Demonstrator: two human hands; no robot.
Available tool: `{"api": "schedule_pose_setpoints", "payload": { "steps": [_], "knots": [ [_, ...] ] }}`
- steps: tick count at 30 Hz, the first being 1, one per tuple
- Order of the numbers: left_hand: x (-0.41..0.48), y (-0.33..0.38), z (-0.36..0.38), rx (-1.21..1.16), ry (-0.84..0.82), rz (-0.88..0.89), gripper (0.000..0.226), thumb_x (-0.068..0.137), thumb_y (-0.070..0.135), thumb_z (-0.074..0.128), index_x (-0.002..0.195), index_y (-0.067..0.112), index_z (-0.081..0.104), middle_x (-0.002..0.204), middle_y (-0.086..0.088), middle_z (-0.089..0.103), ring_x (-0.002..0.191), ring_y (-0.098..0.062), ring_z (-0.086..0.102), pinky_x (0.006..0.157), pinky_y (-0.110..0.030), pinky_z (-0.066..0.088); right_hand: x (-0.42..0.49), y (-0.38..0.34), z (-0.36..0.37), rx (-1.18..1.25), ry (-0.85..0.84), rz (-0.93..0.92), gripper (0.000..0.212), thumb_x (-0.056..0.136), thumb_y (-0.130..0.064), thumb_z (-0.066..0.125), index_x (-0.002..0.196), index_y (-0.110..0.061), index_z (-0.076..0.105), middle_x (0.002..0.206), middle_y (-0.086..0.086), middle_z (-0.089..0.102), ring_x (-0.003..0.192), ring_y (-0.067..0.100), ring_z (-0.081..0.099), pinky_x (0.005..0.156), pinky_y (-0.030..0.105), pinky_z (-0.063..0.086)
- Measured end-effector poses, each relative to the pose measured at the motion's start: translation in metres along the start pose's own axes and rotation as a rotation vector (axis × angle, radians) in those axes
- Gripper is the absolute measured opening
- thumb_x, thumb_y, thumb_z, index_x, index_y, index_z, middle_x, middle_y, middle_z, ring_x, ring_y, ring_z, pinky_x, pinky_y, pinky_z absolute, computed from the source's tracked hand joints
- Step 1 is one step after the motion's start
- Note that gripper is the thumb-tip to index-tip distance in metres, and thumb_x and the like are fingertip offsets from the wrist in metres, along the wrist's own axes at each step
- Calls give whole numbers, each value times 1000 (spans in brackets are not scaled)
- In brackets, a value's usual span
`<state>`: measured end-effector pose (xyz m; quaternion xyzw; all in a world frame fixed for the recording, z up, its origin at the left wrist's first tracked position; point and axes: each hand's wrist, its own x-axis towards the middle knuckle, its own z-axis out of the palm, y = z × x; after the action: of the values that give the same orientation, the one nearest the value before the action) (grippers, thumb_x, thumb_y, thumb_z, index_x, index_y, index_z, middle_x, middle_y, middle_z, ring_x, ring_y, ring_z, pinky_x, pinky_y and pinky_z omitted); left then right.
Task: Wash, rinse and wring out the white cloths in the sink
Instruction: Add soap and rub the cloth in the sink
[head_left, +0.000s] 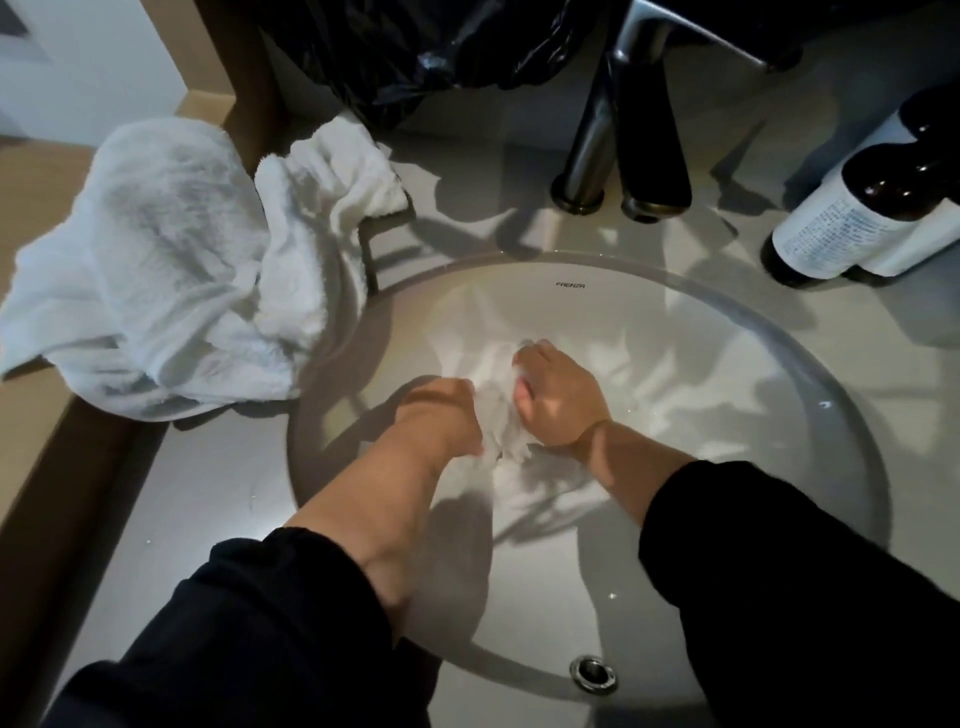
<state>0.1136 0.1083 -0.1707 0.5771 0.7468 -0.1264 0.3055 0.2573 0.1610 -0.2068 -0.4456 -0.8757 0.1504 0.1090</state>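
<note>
White cloth (494, 415), crumpled and bunched, in sink (691, 312)

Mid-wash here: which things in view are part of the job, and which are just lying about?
Part of the job: white cloth, gripped by left hand and right hand; sink; faucet; pile of white cloths on the counter, left of the basin.
Lying about: brown bottles, right of the faucet; black plastic bag behind the sink.
</note>
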Motion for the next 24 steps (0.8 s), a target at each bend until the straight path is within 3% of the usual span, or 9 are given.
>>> {"api": "schedule_pose_setpoints", "payload": {
  "steps": [3, 7, 9, 11, 13, 15, 19, 22, 24],
  "knots": [
    [-6, 5, -16, -90, 238, -71, 45, 78, 9, 57, 122, 17, 54, 119, -5, 58, 112, -26, 55, 85, -31, 47, -2, 9, -29, 203, 21, 225, 19, 91, -11, 45, 105, -7, 58, 102, 9, 58, 89, 30, 58, 81, 33, 46],
    [-14, 0, -24, 147, 186, -53, 48, 84, 19, 63, 130, 12, 50, 134, -11, 44, 130, -30, 35, 102, -33, 37, -24, 24, -95, 729, -112, 409, 11, 89, -4, 54, 93, -14, 54, 75, 5, 54, 56, 10, 54, 51, 22, 43],
    [-16, 0, -20, 393, -79, -85, 77, 79, 52, 70, 140, 14, 42, 142, -9, 33, 136, -31, 25, 107, -38, 33, -34, 45, -121, 520, -348, 392, 22, 83, 5, 60, 89, -17, 59, 99, 7, 53, 84, 12, 58, 71, 26, 47],
    [-13, 6, -15, 410, -47, -5, 86, 75, 69, 63, 139, 17, 40, 140, -7, 33, 134, -30, 26, 107, -41, 31, -39, 62, -131, 381, -424, 449, 25, 80, 0, 64, 89, -23, 62, 111, 4, 55, 106, 18, 56, 83, 24, 41],
    [-5, 14, -3, 271, 97, 188, 86, 78, 66, 62, 143, 18, 32, 142, -6, 33, 134, -29, 28, 106, -42, 30, -41, 67, -119, 336, -389, 589, 23, 84, -19, 68, 103, -22, 55, 111, 0, 55, 103, 19, 57, 76, 24, 41],
    [2, 23, 14, 97, 53, 286, 102, 79, 58, 66, 153, 16, 9, 154, -8, 21, 141, -30, 21, 110, -41, 26, -43, 59, -95, 347, -442, 655, 61, 79, -38, 74, 127, -19, 42, 117, -1, 52, 102, 18, 54, 80, 26, 43],
    [14, 29, 42, 147, 90, 260, 127, 69, 66, 69, 152, 16, -14, 155, -8, 19, 138, -28, 26, 108, -42, 27, -45, 32, -56, 74, -505, 421, 75, 71, -41, 79, 134, -18, 46, 121, 2, 58, 114, 20, 56, 89, 26, 44],
    [22, 26, 42, -13, 9, 228, 130, 59, 62, 79, 153, 14, 2, 146, -9, 37, 130, -29, 43, 103, -44, 39, -37, 34, -60, 324, -550, 467, 51, 75, -29, 80, 122, -25, 60, 107, 2, 67, 99, 21, 65, 72, 24, 49],
    [22, 23, 35, -184, -111, 260, 93, 58, 51, 85, 133, 12, 45, 119, -2, 59, 108, -22, 60, 89, -32, 49, -35, 38, -77, 794, -465, 595, 31, 77, -23, 78, 106, -16, 70, 91, 4, 73, 85, 22, 70, 67, 26, 54]
  ]
}}
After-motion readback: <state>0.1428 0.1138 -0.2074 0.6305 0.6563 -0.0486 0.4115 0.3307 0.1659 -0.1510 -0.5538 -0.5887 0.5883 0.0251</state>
